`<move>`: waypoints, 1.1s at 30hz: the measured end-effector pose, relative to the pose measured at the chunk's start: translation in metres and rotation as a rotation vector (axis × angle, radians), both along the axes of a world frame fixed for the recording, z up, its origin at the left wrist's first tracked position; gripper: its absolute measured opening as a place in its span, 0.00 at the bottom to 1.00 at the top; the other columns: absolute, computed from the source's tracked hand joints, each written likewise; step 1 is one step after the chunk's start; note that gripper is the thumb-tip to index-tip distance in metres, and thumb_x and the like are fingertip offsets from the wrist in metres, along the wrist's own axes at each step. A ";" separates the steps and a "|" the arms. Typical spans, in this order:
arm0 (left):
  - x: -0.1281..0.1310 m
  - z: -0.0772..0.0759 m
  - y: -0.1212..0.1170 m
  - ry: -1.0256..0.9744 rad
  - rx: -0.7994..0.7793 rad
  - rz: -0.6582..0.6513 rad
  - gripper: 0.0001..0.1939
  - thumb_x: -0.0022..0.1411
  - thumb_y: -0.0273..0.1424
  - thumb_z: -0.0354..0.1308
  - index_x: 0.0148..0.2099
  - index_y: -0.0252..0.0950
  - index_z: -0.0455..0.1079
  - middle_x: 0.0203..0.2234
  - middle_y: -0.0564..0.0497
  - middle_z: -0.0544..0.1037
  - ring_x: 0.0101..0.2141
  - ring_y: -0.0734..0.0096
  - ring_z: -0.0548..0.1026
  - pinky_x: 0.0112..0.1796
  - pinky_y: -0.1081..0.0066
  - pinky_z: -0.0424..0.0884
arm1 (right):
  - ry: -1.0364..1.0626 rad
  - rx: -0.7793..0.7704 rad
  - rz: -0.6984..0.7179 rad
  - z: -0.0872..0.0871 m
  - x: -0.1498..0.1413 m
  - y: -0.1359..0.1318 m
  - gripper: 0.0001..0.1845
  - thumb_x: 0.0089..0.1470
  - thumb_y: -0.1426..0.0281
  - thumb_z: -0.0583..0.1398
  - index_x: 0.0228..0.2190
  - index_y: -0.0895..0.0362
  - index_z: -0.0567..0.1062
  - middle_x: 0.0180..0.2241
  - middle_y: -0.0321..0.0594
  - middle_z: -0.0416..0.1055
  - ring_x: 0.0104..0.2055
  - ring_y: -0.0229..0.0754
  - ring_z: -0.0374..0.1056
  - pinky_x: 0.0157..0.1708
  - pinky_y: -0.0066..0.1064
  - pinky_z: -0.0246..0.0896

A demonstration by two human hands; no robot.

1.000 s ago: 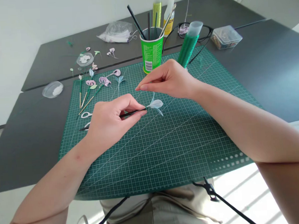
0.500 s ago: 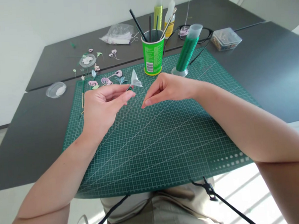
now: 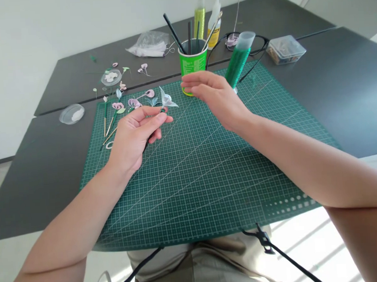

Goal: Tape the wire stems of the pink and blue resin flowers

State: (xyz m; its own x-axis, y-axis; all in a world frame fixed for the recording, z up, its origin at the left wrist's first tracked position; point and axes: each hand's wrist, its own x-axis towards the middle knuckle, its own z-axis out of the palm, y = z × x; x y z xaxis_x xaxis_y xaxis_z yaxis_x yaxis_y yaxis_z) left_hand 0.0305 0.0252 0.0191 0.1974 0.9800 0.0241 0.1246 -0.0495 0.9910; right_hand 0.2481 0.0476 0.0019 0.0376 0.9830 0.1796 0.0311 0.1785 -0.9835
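My left hand (image 3: 133, 133) pinches a small artificial flower (image 3: 166, 101) between thumb and fingertips. Its pale bluish-white petals point up and outward above a green-bound top of the stem; most of the stem is hidden by my hand. To its right, my right hand (image 3: 213, 96) is raised over the mat with its fingers stretched out together, and I see nothing in it. Behind those fingers stands a green paper cup (image 3: 193, 64) with several sticks and tools. Just beyond the wrist rises a spool of green thread (image 3: 238, 64), its base mostly covered.
A green cutting mat (image 3: 203, 178) lies across the dark table (image 3: 324, 83). Several purple flowers (image 3: 118, 106) and stems rest at its left, near shallow dishes (image 3: 72, 114). At the back are a plastic bag (image 3: 148, 44), a glue bottle (image 3: 214, 26), glasses (image 3: 262, 40) and a clear box (image 3: 285, 49).
My right hand has risen away from the flower toward the cup and spool, its bent, pinched fingers now stretched out. In my left hand the flower has turned slightly and shifted left.
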 end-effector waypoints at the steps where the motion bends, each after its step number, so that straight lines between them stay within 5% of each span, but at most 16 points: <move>1: 0.000 0.000 -0.001 0.005 0.004 -0.002 0.08 0.58 0.36 0.74 0.36 0.41 0.79 0.35 0.51 0.87 0.21 0.77 0.70 0.20 0.71 0.61 | 0.046 -0.031 0.090 0.001 -0.004 -0.005 0.12 0.58 0.77 0.60 0.41 0.53 0.80 0.48 0.40 0.81 0.58 0.44 0.76 0.64 0.39 0.68; 7: 0.002 0.001 -0.003 -0.035 -0.031 0.001 0.06 0.57 0.34 0.73 0.35 0.41 0.80 0.30 0.51 0.86 0.21 0.75 0.71 0.20 0.71 0.61 | 0.297 -0.314 0.555 0.001 -0.022 -0.028 0.09 0.62 0.67 0.62 0.41 0.56 0.81 0.42 0.45 0.84 0.49 0.45 0.81 0.59 0.40 0.74; 11: 0.002 -0.001 -0.002 -0.059 -0.032 0.019 0.04 0.57 0.31 0.72 0.35 0.41 0.81 0.29 0.52 0.85 0.22 0.75 0.71 0.20 0.71 0.61 | 0.343 -0.366 0.645 0.003 -0.023 -0.032 0.08 0.64 0.64 0.63 0.41 0.54 0.78 0.45 0.42 0.84 0.35 0.40 0.79 0.37 0.32 0.77; 14: 0.002 -0.003 0.000 -0.055 -0.020 0.037 0.03 0.57 0.30 0.71 0.35 0.42 0.81 0.27 0.53 0.83 0.23 0.74 0.72 0.21 0.70 0.62 | 0.300 -0.407 0.620 0.005 -0.023 -0.032 0.10 0.62 0.63 0.66 0.44 0.53 0.77 0.42 0.39 0.81 0.25 0.35 0.69 0.17 0.26 0.56; 17: 0.002 -0.003 0.000 -0.040 -0.006 0.037 0.03 0.57 0.30 0.71 0.35 0.41 0.80 0.26 0.53 0.82 0.23 0.72 0.73 0.22 0.70 0.62 | 0.222 -0.411 0.527 0.007 -0.026 -0.032 0.08 0.65 0.64 0.65 0.43 0.55 0.76 0.29 0.33 0.73 0.19 0.31 0.53 0.15 0.28 0.38; 23: 0.003 -0.002 0.001 -0.064 -0.018 0.042 0.04 0.55 0.30 0.70 0.36 0.38 0.80 0.31 0.50 0.85 0.22 0.77 0.69 0.21 0.74 0.61 | 0.002 -0.336 0.295 0.013 -0.031 -0.036 0.02 0.73 0.71 0.58 0.45 0.54 0.71 0.19 0.24 0.57 0.21 0.33 0.49 0.19 0.27 0.41; 33: 0.004 -0.002 0.004 -0.079 -0.053 0.057 0.03 0.56 0.27 0.67 0.35 0.35 0.79 0.29 0.50 0.83 0.20 0.80 0.64 0.19 0.78 0.55 | -0.352 -0.176 0.189 0.013 -0.029 -0.036 0.11 0.70 0.75 0.58 0.32 0.54 0.69 0.17 0.26 0.57 0.20 0.34 0.50 0.24 0.33 0.42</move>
State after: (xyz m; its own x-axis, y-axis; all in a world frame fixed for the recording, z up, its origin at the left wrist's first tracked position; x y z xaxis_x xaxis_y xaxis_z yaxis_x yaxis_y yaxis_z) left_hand 0.0342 0.0290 0.0175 0.1413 0.9899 -0.0149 0.0469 0.0083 0.9989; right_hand 0.2191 0.0118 0.0147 -0.1794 0.9835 -0.0214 0.3531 0.0441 -0.9345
